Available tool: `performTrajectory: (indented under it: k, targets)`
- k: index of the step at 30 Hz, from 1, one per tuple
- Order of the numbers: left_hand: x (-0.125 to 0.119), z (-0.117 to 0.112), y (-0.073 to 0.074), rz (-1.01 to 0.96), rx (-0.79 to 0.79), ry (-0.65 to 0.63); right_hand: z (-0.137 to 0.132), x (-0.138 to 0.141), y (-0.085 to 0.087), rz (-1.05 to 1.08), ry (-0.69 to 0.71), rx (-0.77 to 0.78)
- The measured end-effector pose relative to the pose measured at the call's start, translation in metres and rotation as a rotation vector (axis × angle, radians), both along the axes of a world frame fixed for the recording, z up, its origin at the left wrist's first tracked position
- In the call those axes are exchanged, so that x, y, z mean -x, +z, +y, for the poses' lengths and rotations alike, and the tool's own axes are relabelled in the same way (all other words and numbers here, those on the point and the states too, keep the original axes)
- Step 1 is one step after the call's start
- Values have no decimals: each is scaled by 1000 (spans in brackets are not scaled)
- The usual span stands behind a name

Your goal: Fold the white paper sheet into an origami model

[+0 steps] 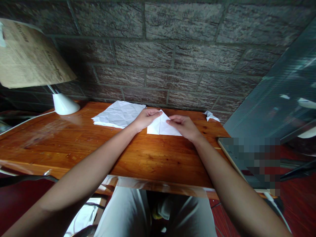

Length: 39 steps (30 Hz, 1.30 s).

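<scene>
Pinching a folded paper (163, 127) near its peak, the left hand (145, 119) shares the hold with the right hand (184, 126), clasped on the sloping right edge, at the far side of the table (153, 161), just right of creased sheets (118, 113).

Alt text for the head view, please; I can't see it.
Left hand and right hand hold a folded white paper at a wooden table. Left of the paper lies a stack of creased sheets, then a lamp; a small paper piece sits back right.
</scene>
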<state>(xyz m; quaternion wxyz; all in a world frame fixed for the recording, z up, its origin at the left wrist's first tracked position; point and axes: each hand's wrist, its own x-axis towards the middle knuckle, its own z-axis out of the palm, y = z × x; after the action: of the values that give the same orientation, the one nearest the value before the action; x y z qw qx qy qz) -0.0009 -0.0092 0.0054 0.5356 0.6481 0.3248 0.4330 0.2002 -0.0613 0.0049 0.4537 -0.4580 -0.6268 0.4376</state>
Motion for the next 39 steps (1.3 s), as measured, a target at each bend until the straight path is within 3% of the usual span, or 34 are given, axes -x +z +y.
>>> performTrajectory:
  k: [4, 13, 27, 33, 35, 39]
  targets:
    - [0, 0, 0, -13, 10, 20, 1, 0, 1, -32, -26, -38]
    - [1, 4, 1, -188, 101, 113, 5, -2, 0, -61, -264, -159]
    - [1, 9, -3, -209, 98, 128, 9, -1, -10, -188, -216, -238]
    - [1, 11, -3, -256, 126, 184, 7, 0, -6, -232, -352, -315]
    - [2, 9, -2, -230, 125, 163, 5, -1, -4, -246, -328, -279]
    - [0, 3, -2, -65, 76, 18, 0, 1, -4, -332, -61, -177]
